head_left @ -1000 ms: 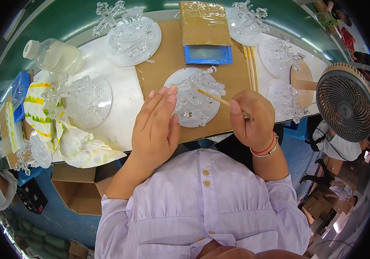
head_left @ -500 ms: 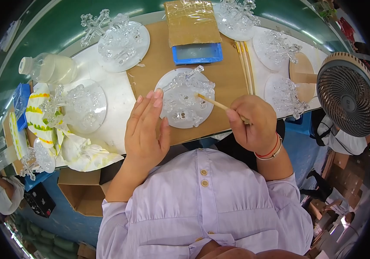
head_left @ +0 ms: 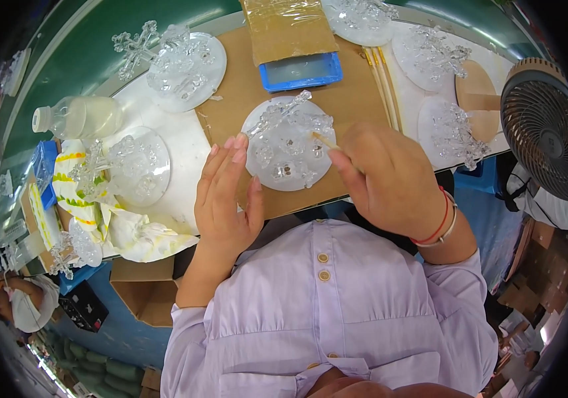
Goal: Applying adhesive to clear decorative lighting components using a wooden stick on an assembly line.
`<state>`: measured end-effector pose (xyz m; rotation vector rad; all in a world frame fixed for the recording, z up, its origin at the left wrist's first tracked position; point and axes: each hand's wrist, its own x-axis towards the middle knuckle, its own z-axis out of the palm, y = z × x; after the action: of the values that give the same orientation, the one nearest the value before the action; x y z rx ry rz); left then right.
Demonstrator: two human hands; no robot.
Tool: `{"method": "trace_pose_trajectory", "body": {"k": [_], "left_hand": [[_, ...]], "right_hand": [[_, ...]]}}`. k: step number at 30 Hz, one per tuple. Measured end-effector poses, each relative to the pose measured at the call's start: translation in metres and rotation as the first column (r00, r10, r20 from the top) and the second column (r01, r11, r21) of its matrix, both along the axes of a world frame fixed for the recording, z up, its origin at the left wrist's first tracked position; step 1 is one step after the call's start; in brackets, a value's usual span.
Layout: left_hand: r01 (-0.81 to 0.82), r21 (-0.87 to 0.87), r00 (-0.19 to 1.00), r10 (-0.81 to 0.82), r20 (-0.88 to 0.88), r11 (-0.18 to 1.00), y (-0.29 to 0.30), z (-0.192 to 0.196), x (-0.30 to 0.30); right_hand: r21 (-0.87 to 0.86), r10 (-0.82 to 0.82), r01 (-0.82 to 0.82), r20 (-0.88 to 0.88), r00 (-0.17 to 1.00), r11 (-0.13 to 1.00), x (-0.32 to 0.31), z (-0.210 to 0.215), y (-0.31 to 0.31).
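Note:
A round frosted disc with clear crystal-like pieces [head_left: 288,147] lies in front of me on the brown cardboard. A clear cross-shaped piece lies flat across its upper left part. My left hand [head_left: 226,202] stands at the disc's left edge, fingers stretched out and thumb apart, holding nothing. Between the closed fingers of my right hand [head_left: 393,179] is a thin wooden-handled brush [head_left: 324,140]. Its tan tip is over the right part of the disc, at or just above the clear pieces; contact is hard to tell. The rest of its handle is hidden by the hand.
Similar discs stand around, one at the back left [head_left: 188,73]. A blue tray [head_left: 300,81] sits partly under a taped cardboard flap [head_left: 290,30]. Several thin brushes [head_left: 385,89] lie to its right. A bottle [head_left: 85,117], crumpled cloth [head_left: 145,232] and fan [head_left: 541,132] flank the work.
My right hand has turned and moved a little right and up; less of the brush handle shows. The brush tip has shifted slightly over the disc. My left hand stays beside the disc.

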<state>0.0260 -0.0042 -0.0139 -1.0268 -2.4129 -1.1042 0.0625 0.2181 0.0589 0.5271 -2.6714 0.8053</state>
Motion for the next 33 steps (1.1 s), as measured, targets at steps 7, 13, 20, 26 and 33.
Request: {"method": "trace_pose_trajectory", "body": {"k": [7, 13, 20, 26, 33], "left_hand": [[0.014, 0.023, 1.0, -0.014, -0.013, 1.0, 0.0, -0.002, -0.001], [0.007, 0.035, 1.0, -0.006, -0.023, 0.999, 0.001, 0.0, -0.001], [-0.104, 0.038, 0.994, 0.105, -0.024, 0.994, 0.015, 0.009, -0.012], [-0.173, 0.05, 0.983, 0.169, 0.075, 0.984, 0.02, 0.011, -0.016], [-0.276, 0.067, 0.942, 0.255, 0.218, 0.959, 0.02, 0.014, -0.013]], "right_hand": [[-0.032, 0.021, -0.018, 0.075, 0.997, 0.999, 0.007, 0.004, 0.005], [-0.018, 0.009, -0.004, 0.272, 0.962, 1.0, -0.007, 0.015, 0.02], [-0.15, 0.01, 0.028, 0.248, 0.969, 0.988, -0.007, 0.003, 0.035], [-0.329, -0.097, 0.216, 0.341, 0.935, 0.919, 0.02, -0.019, 0.051], [-0.384, -0.052, 0.092, 0.115, 0.992, 0.919, 0.042, -0.043, 0.059]]}}
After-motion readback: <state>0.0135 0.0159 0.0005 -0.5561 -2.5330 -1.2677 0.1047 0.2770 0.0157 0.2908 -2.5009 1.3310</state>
